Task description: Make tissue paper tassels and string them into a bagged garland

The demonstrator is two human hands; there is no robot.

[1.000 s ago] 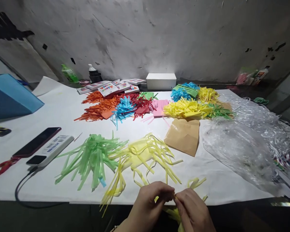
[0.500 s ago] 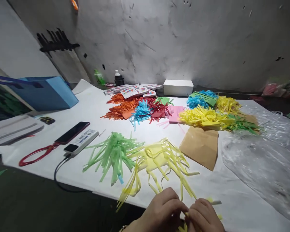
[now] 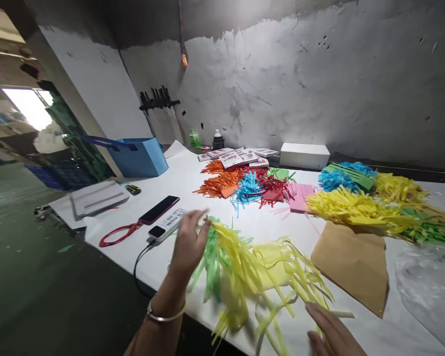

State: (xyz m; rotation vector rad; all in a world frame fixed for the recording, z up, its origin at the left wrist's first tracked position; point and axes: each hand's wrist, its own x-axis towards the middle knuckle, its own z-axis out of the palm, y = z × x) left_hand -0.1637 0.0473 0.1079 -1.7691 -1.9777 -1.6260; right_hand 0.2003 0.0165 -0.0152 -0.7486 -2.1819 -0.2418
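Fringe of yellow paper strips (image 3: 232, 262) is hanging from the left hand (image 3: 188, 243), top end pinched between thumb and fingertips, strips blurred and draping down over the near edge of the table (image 3: 193, 175), in front of the green fringe (image 3: 210, 262) and just beside the yellow fringe pile (image 3: 282, 264) lying flat near that edge. Left wrist is wearing a thin bangle (image 3: 165, 316). Right hand (image 3: 333, 333) is sitting low at the near edge toward the right, fingers flat and spread, gripping nothing, touching or just over loose yellow strips; contact is hard to tell. Brown paper envelope (image 3: 350, 264) is lying just right of the yellow pile. Farther back, across the middle, piles of cut fringe are lying in a row: orange fringe (image 3: 218, 180), blue fringe (image 3: 246, 185), red fringe (image 3: 272, 188), pink paper (image 3: 300, 195), big yellow heap (image 3: 350, 207). White box (image 3: 304, 155) and small printed cards (image 3: 237, 157) are sitting at the far edge by the wall. Phone (image 3: 159, 209), power strip (image 3: 167, 225) and red cable (image 3: 118, 235) are lying toward the left edge, blue bag (image 3: 141, 157) at the far left corner. Clear plastic sheet (image 3: 426, 282) is covering the right near corner.
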